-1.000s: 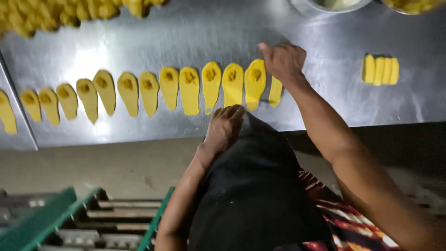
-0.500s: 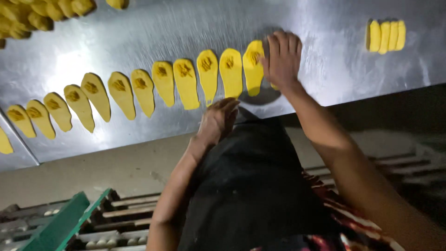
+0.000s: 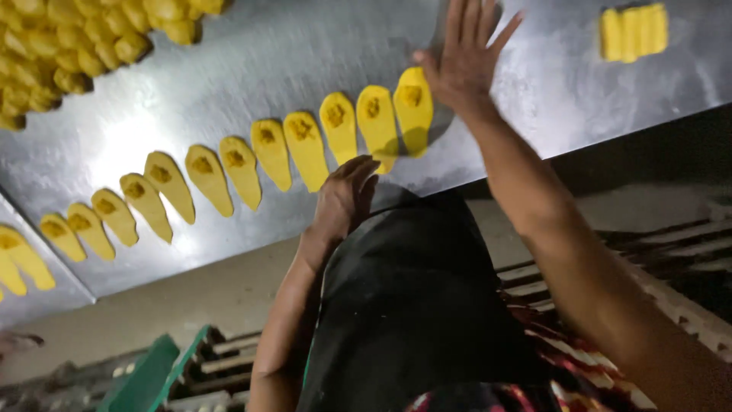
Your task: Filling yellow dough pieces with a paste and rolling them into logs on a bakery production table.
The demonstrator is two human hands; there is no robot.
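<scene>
The right hand [image 3: 465, 57], fingers spread and empty, hovered over the last yellow oval dough piece [image 3: 413, 103] in the row on the shiny steel table [image 3: 252, 69], mid-laying by my judgement, while the left hand [image 3: 343, 200] rested loosely curled and empty at the near edge

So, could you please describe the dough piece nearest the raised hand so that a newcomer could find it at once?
Start at the steel table and follow the slanting row of yellow dough pieces, each with a dab of filling, up to its right end. The last dough piece is the one, just left of the open right hand; no other piece lies beyond it in the row.

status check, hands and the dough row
Right hand open, fingers spread, at last dough piece. Left hand empty at table edge. Nothing in the way.
</scene>
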